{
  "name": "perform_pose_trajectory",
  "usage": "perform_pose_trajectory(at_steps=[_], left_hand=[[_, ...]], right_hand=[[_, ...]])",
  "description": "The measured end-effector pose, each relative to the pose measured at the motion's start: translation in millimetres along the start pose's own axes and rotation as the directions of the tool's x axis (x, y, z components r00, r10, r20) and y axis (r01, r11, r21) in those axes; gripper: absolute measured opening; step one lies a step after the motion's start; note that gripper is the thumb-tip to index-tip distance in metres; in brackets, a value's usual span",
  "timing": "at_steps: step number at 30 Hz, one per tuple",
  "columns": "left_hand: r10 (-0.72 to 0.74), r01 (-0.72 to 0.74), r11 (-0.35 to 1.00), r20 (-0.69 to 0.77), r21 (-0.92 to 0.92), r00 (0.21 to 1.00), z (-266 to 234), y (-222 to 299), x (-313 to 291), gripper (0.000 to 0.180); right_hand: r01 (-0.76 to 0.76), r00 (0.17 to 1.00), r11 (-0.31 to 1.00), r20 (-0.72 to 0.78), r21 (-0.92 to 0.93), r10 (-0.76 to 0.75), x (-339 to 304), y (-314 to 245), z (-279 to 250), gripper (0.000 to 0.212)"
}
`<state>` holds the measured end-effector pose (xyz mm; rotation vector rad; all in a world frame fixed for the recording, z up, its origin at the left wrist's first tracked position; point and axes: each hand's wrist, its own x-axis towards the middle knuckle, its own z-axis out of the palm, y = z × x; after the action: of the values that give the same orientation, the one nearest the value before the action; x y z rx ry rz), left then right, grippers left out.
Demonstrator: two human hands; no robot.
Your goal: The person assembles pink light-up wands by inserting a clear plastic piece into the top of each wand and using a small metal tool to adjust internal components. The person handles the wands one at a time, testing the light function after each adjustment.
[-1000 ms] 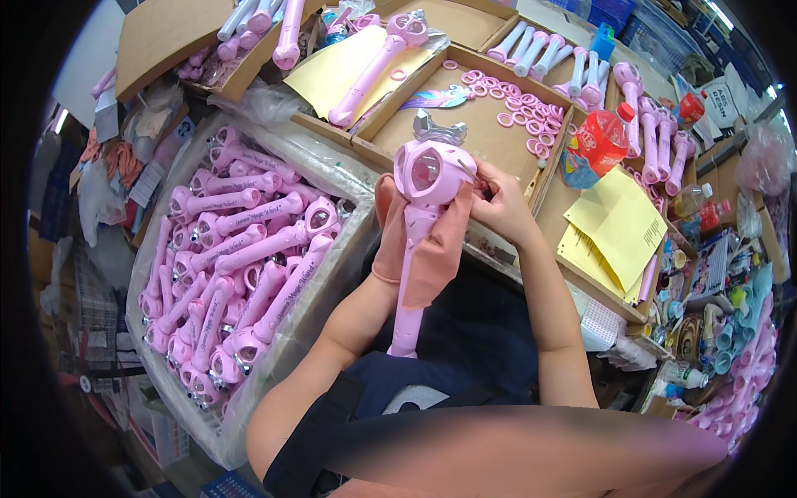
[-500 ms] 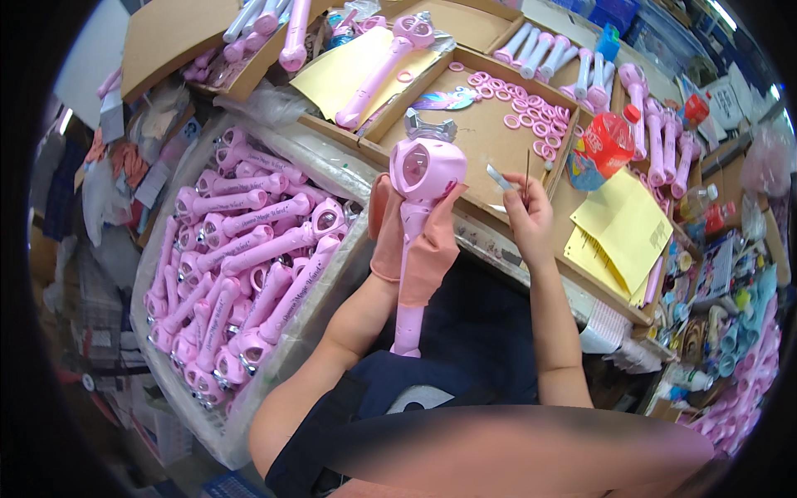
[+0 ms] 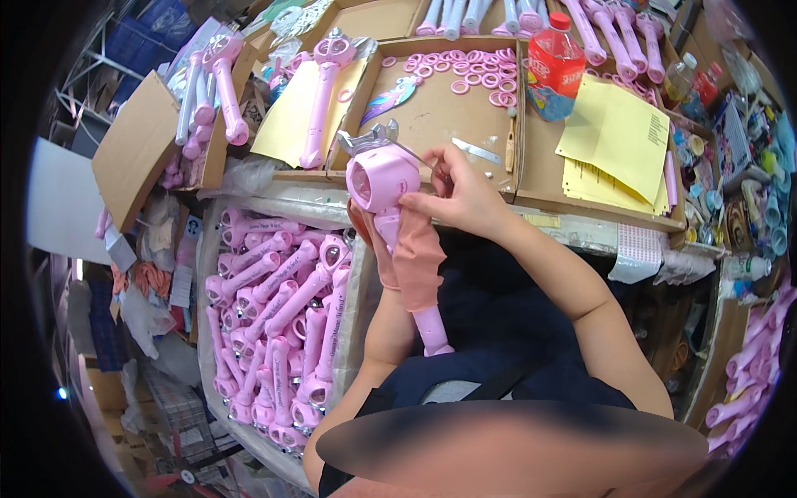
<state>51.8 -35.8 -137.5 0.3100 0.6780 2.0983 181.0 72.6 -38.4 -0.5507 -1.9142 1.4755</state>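
Note:
A pink toy wand with a silver crown on its round head stands tilted in front of me. My left hand, in a salmon-coloured cloth glove, is closed round its neck and upper handle. The handle's lower end shows below the glove, near my dark clothing. At the head's right side, my bare right hand pinches a thin dark rod that reaches to the base of the crown. Its thumb rests against the head. Beyond that hand a knife blade-like silver strip lies in the cardboard tray.
A lined crate full of pink wands stands at left. Pink rings and a brush are in the tray. Around it are a red-labelled bottle, yellow sheets, another wand and several white-and-pink handles.
My right hand has moved left to the wand's head with the thin rod. The silver blade it held now lies in the tray. The wand has turned and tilted left; the view has shifted.

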Motion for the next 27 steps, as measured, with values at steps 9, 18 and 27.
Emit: perform_pose_trajectory(at_steps=[9, 18, 27], left_hand=[[0.167, -0.277, 0.468, 0.224, 0.839, 0.96, 27, -5, -8, 0.065], [0.237, -0.328, 0.5, 0.238, 0.801, 0.942, 47, 34, -5, 0.039], [0.045, -0.076, 0.958, 0.114, 0.276, 0.992, 79, 52, -25, 0.053]], right_hand=[[0.084, 0.99, 0.989, 0.12, -0.121, -0.069, 13, -14, -15, 0.071], [-0.052, 0.998, 0.977, -0.017, 0.208, 0.056, -6, 5, -26, 0.028], [0.49, 0.809, 0.586, 0.087, -0.645, -0.581, -42, -29, -37, 0.023]])
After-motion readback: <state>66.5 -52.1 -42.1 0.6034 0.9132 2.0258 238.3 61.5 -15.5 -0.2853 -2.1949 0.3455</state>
